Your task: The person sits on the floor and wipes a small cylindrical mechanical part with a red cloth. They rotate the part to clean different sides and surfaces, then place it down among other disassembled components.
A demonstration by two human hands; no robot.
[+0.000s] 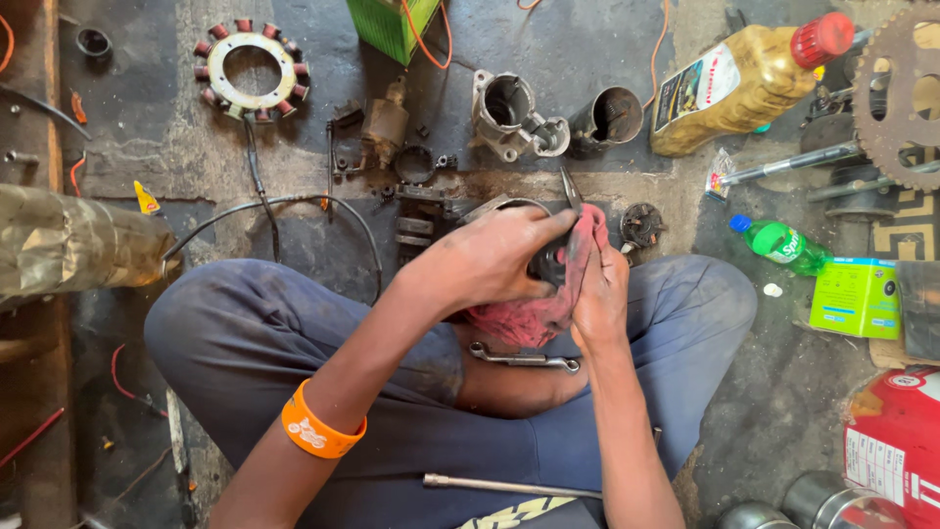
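Note:
I sit cross-legged on a greasy floor. My left hand (494,257), with an orange wristband (318,429) on that arm, grips a dark round metal part (546,263). My right hand (599,294) presses a pink-red rag (534,315) against that part. The rag hangs down into my lap and hides most of the part. A thin pointed tool (570,186) sticks up just behind my hands. A wrench (524,360) lies in my lap below the rag.
Ahead on the floor lie a stator ring with copper coils (251,69), a metal housing (509,116), a dark cylinder (607,116) and an oil bottle (749,80). At right are a sprocket (896,98), a green bottle (780,243) and a green box (857,297). A steel rod (509,485) rests on my leg.

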